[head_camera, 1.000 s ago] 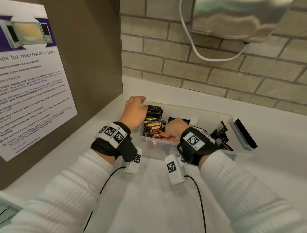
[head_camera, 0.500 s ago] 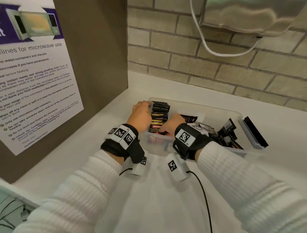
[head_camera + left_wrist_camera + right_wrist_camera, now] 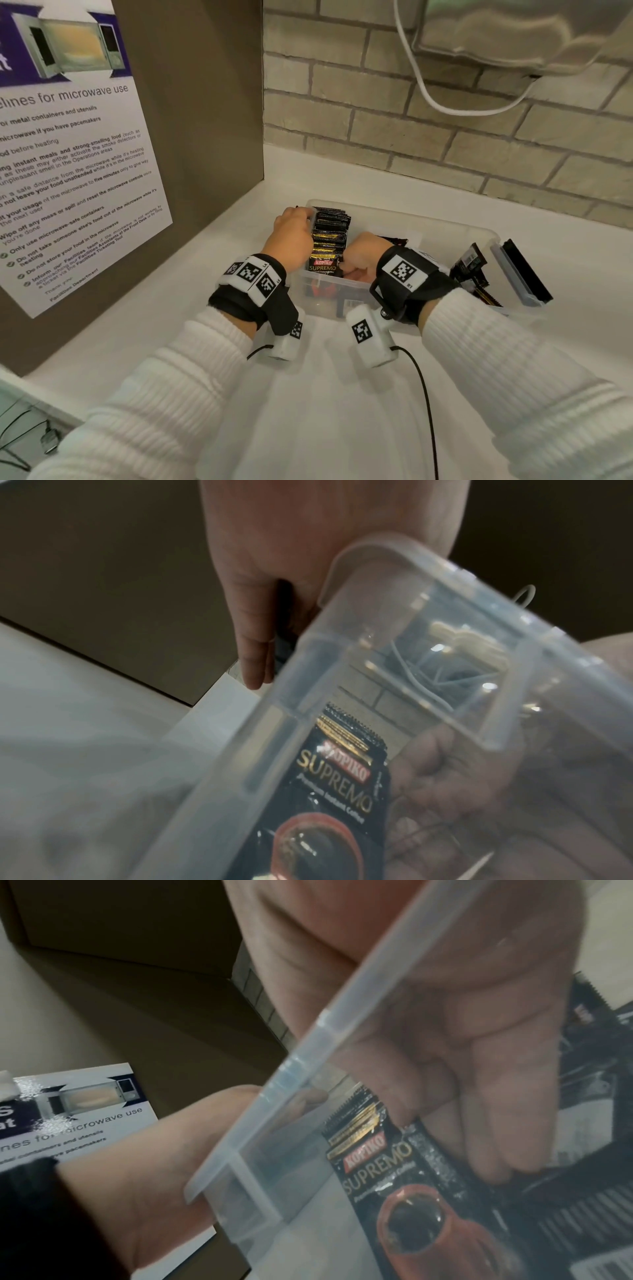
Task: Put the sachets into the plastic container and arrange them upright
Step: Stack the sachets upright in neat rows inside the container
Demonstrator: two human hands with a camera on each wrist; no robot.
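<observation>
The white counter (image 3: pixel 342 394) runs back to a brick wall (image 3: pixel 445 120), with a brown panel carrying a microwave-use notice (image 3: pixel 68 154) along its left edge. Toward the counter's back sits the clear plastic container (image 3: pixel 455 229), its lid (image 3: pixel 520 274) propped at its right end. Inside, a row of black Kopiko Supremo sachets (image 3: pixel 329 240) stands upright against the container's left end; a few more sachets (image 3: pixel 472 270) lie loose and tilted at the right end. The left hand (image 3: pixel 291 236) grips the container's left wall, fingers curled over the rim. The right hand (image 3: pixel 363 257) is inside, fingers curled and pressing the row's front sachet.
</observation>
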